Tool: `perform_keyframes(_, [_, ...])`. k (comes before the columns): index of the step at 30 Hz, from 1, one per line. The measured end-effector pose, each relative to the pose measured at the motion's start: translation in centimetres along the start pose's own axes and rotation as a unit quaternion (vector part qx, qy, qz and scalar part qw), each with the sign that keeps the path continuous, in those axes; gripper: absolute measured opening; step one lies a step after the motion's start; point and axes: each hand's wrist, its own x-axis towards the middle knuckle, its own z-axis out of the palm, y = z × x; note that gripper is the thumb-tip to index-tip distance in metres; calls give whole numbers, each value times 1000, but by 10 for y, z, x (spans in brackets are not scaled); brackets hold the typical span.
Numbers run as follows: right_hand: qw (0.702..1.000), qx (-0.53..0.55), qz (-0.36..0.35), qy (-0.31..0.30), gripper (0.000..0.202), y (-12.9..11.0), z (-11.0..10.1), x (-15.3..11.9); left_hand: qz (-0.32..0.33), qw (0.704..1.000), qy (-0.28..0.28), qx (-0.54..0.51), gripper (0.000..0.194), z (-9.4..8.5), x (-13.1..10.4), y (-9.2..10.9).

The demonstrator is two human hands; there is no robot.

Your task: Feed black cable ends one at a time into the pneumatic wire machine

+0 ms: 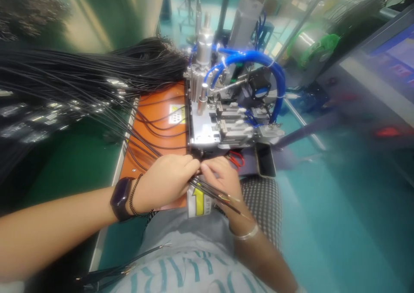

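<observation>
A small bunch of black cables [215,192] passes under the fingers of my left hand [166,178], which is closed around it. Stripped ends with thin coloured wires stick out to the lower right, over the palm side of my right hand [226,178]. The thumb and fingers of that hand are pinched together against the left fingertips, on the cables; the exact grip point is hidden. Just beyond both hands stands a metal bench machine [207,131] with clamps. Below the hands shows a white label with a yellow arrow [199,201].
Long black cables [97,68] lie heaped across the orange tabletop [161,99] from the left. Blue hoses [280,81] arch over the machine. Red-handled pliers or cutters [237,158] and a phone [265,159] lie right of my hands. More stripped cables [129,267] rest by my lap.
</observation>
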Motion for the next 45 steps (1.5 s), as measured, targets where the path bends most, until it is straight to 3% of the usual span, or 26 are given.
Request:
perform_keyframes(4, [990, 103, 73, 63, 19, 8, -1, -3, -52, 998, -11, -19, 11, -1, 2, 0])
perform_keyframes(10, [989, 116, 77, 53, 6, 9, 3, -5, -59, 998, -18, -22, 13, 0, 1, -1])
perform_keyframes(15, [973, 189, 117, 65, 9, 13, 7, -5, -41, 998, -29, -49, 10, -1, 0, 0])
perform_keyframes(18, [961, 227, 142, 74, 10, 17, 5, -4, -9, 998, -42, -52, 36, -3, 1, 1])
perform_keyframes(21, [957, 239, 140, 85, 12, 18, 4, -3, 3, 999, -29, -33, 47, -2, 0, 0])
perform_keyframes(29, [964, 217, 96, 122, 13, 15, 9, -3, 3, 997, 40, -63, 40, 5, -1, 1])
perform_keyframes(39, [958, 207, 198, 12, 14, 24, -8, 1, 38, 999, 34, 10, 43, 9, 6, -18])
perform_keyframes(45, [957, 205, 207, -1, 11, 32, -3, 0, 59, 995, 41, 65, 37, 9, 7, -17])
